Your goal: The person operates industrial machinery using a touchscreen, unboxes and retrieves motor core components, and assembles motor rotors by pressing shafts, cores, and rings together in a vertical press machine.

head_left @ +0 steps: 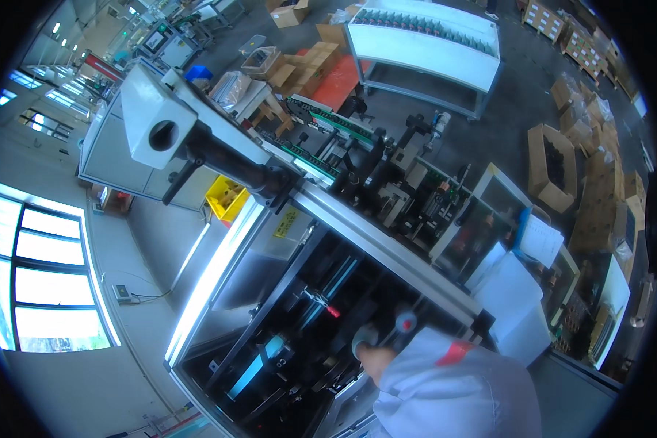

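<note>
Over on the left I see a bright paned window [54,281], with a small pale box [122,293] fixed near it. Farther in on that side sits a yellow bin [217,207]. At the far side stands a white table [430,57] bearing a row of greenish pieces [423,26]. To the right, an open carton [546,194] holds dark items [555,166], and stacked boxes [543,20] stand farther off.

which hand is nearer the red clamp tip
Right, as far as shows: the right hand is below and to the right of the red clamp tip in the picture, apart from it. The left hand is out of view.
</note>
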`<state>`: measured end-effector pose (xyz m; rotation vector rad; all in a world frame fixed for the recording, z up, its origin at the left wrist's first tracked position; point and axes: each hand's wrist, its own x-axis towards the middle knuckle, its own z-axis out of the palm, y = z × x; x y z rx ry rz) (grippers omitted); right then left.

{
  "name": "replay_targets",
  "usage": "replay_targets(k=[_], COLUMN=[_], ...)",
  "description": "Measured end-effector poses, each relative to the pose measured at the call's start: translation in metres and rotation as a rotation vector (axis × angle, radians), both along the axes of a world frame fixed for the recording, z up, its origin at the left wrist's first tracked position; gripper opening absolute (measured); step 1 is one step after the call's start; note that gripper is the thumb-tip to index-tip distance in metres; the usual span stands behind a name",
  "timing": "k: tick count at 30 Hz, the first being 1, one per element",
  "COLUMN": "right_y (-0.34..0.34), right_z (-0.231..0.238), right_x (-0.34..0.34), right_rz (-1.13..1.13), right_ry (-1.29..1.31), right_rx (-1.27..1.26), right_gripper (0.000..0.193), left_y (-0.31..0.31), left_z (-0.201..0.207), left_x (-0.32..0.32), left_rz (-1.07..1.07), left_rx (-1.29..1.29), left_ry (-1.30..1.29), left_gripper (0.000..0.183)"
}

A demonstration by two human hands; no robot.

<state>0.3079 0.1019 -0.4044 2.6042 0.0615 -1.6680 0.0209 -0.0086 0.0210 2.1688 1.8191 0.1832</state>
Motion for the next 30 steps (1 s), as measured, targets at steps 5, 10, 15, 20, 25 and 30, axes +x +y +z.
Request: replay_targets(k=[5,10,15,20,25,30], right_y=[0.0,0.0,0.006,0.037,0.044,0.033], right_z=[0.002,0.001,-0.004,0.02,0.051,0.073], right_x=[0.014,0.035,0.077,0.117,0.143,0.151], right_rz=[0.042,0.15,0.349,0.644,0.88,1.087], right_ry=[-0.019,-0.075,-0.14,-0.13,-0.111,-0.069], right_rx=[0.013,0.012,-0.025,-0.062,-0.152,-0.237], right_gripper=[0.048,0.049,0.05,0.051,0.052,0.053], left_y=[-0.004,0.011,0.014,0.004,0.005,-0.005], left_z=[-0.003,0.003,0.012,-0.003,0.004,0.003], left_x=[-0.006,0.005,0.001,-0.024,-0.023,-0.026], left_rz=[-0.011,-0.135,-0.074,-0.05,-0.029,-0.005], left_rx=[0.076,0.259,0.263,0.219,0.196,0.128], left_ry=[0.005,-0.002,-0.095,-0.066,-0.116,-0.115], left_gripper=[0.038,0.034,0.034,0.034,0.035,0.038])
